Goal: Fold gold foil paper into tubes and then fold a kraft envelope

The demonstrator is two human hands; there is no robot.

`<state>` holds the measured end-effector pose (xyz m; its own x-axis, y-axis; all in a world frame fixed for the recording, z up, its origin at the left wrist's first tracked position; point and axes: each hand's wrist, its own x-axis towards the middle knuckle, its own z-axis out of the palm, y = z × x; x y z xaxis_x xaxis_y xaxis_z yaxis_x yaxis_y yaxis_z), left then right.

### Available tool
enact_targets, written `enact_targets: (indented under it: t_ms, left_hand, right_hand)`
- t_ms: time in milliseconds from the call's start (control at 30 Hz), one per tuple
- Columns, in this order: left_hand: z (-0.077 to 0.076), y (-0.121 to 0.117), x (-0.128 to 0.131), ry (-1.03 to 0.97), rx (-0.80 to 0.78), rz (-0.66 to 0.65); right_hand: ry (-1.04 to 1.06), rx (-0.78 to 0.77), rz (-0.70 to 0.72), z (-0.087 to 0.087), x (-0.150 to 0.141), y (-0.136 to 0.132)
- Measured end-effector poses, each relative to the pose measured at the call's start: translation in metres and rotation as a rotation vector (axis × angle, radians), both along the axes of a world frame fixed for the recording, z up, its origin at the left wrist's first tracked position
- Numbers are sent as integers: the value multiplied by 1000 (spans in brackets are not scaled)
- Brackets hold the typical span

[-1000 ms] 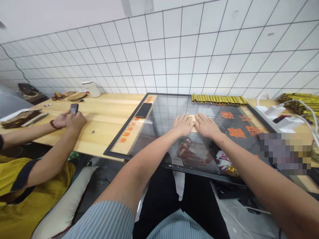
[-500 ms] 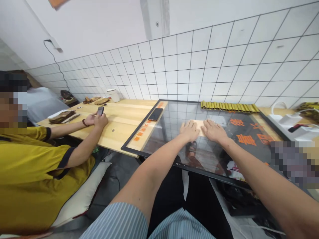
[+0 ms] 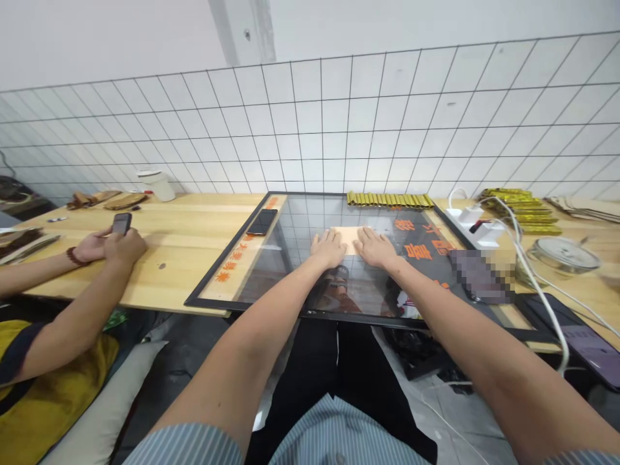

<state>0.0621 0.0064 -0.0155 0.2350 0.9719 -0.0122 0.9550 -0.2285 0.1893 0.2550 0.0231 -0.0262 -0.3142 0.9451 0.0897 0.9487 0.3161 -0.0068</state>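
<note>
Both of my hands lie flat, fingers stretched out, on a pale tan sheet (image 3: 349,236) that rests on a black-framed glass panel (image 3: 271,274) with orange lettering. My left hand (image 3: 328,248) covers the sheet's left part. My right hand (image 3: 374,247) presses its right part. Neither hand holds anything. A row of gold foil tubes (image 3: 388,199) lines the panel's far edge, just beyond my fingertips. A black phone (image 3: 262,221) lies on the panel's far left corner.
A person in a yellow shirt at the left holds a phone (image 3: 121,223) over the wooden table (image 3: 184,239). White power strip (image 3: 472,223) with cables, stacked gold strips (image 3: 520,210), a round lidded dish (image 3: 563,254) and a dark tablet (image 3: 578,336) sit at the right. White jar (image 3: 155,184) stands by the tiled wall.
My hands stay flat on the sheet. The view has swung to the right, which hides most of the neighbouring person and brings the right side of the table into sight.
</note>
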Motion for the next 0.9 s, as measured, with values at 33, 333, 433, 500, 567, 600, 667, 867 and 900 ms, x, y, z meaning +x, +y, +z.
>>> enact_targets:
  t_ms: [33, 333, 433, 500, 567, 600, 667, 867, 900]
  left_hand:
    - [0, 0, 0, 0, 4, 0]
    - [5, -3, -1, 24, 8, -7]
    - [8, -5, -2, 52, 13, -30]
    - [11, -6, -3, 70, 28, -51]
    - [12, -6, -6, 86, 45, -78]
    - [13, -5, -8, 93, 50, -90]
    - [15, -3, -13, 107, 57, -114]
    - [19, 4, -30, 163, 69, -187]
    - [20, 4, -32, 172, 70, -198]
  right_hand:
    - [-3, -1, 3, 1, 2, -3]
    - [-40, -9, -8, 9, 21, -40]
    - [-32, -4, -18, 12, 23, -54]
    - [-23, -4, -24, 15, 24, -60]
    - [-13, -11, -23, 20, 23, -63]
    - [-8, -19, -20, 22, 22, -63]
    - [10, -27, -4, 27, 17, -58]
    - [73, -25, 136, 32, -12, -27]
    - [77, -41, 175, 32, -15, -22]
